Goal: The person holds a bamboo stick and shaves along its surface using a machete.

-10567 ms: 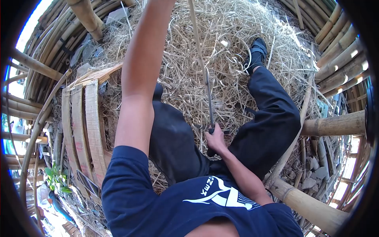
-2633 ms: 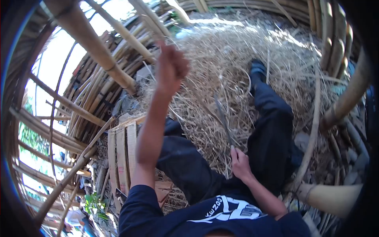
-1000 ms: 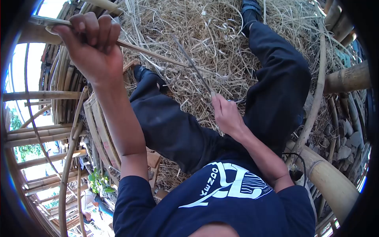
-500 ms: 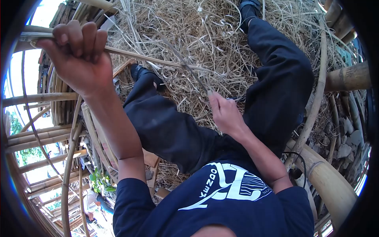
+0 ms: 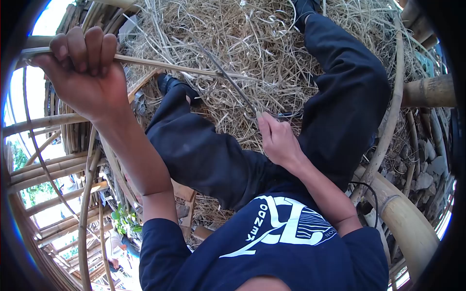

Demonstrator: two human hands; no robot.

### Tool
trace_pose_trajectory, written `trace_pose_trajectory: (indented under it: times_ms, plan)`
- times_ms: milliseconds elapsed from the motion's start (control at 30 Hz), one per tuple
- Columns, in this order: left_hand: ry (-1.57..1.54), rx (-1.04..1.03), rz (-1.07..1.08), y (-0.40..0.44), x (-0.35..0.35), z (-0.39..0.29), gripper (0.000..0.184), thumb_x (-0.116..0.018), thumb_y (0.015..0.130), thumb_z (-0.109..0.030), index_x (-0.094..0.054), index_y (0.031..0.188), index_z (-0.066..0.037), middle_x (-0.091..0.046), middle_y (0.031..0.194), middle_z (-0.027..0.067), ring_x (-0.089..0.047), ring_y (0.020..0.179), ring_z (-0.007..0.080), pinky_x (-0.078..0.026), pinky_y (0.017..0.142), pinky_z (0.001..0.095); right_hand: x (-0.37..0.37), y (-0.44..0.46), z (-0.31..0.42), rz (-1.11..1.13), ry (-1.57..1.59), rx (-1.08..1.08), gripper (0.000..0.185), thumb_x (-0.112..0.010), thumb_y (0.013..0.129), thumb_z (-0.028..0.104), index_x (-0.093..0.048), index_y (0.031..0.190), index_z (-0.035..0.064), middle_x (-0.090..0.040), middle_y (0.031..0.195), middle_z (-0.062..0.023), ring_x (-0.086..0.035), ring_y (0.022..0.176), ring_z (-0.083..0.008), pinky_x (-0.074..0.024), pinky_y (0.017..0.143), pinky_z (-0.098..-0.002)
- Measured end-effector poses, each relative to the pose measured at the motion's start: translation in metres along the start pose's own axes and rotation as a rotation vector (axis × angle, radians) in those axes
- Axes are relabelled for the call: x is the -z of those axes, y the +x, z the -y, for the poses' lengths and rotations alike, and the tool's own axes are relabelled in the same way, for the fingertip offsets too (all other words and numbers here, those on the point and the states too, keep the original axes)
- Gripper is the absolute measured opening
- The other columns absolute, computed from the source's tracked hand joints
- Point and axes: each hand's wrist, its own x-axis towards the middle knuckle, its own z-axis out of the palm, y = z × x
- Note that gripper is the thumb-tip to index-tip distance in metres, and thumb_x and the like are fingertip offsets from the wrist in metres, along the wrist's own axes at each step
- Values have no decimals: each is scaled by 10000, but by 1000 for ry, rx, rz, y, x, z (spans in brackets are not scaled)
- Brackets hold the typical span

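My left hand (image 5: 87, 75), raised at the upper left, is closed in a fist around a long pale bamboo strip (image 5: 165, 66). The strip runs out of the fist to the right, over the shavings between my legs. Low in front of my lap, my right hand (image 5: 281, 140) grips a knife; its handle is mostly hidden in the fingers. The knife's narrow dark blade (image 5: 238, 91) points up and left and crosses the strip near its right end. Blade and strip appear to touch there.
Pale curled shavings (image 5: 242, 43) cover the ground between my outstretched legs. A thick bamboo pole (image 5: 405, 218) lies at my right, with broken stones (image 5: 424, 180) beyond it. Bamboo rails (image 5: 53, 169) stand at the left, with part of another person (image 5: 115, 245) behind them.
My left hand has shifted left and slightly up, with the strip in it. The right hand and knife have stayed almost in place.
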Motion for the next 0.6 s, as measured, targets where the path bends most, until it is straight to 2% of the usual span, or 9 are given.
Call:
trace_pose_trajectory:
  times_ms: [100,167,233,433,500,600]
  plan:
    - [-9,-3,13,-1,3,-1,445,-524,951,-538,-461,772,-135,-282,592,-32,-205,513,93,-176,479,267,-5,-4,-27,-28,-35,8,337,-407,1033,285,-599,994,10,-603,736,-293,-603,767,-485,-455,665,-553]
    - [-3,-12,-7,-1,7,1,444,-528,948,-542,-470,774,-137,-282,595,-35,-211,520,94,-179,486,270,-1,4,-48,9,-120,-198,382,-378,1038,313,-600,997,5,-610,773,-304,-598,816,-493,-453,707,-572]
    - [0,-19,12,3,7,2,445,-526,948,-544,-477,773,-138,-283,597,-35,-213,523,93,-181,489,271,5,3,-32,20,-126,-225,418,-357,1041,340,-600,993,3,-615,805,-311,-589,857,-503,-447,738,-584]
    - [12,0,8,1,5,1,457,-520,949,-546,-484,763,-131,-283,598,-33,-214,525,90,-183,495,275,12,-13,19,31,-58,-26,363,-407,1034,313,-568,924,8,-592,678,-282,-580,734,-514,-453,660,-580]
    - [7,-7,23,1,6,0,460,-518,949,-547,-482,763,-128,-281,597,-32,-211,523,91,-181,494,275,-2,-12,-8,0,-37,-2,339,-420,1031,301,-561,922,13,-589,665,-277,-577,702,-509,-446,629,-583]
    - [51,-30,-12,0,10,3,463,-508,954,-547,-483,772,-121,-277,597,-30,-208,519,92,-178,492,274,-4,-6,-23,-50,-199,-19,336,-413,1032,295,-568,937,13,-592,669,-278,-582,692,-502,-449,625,-583]
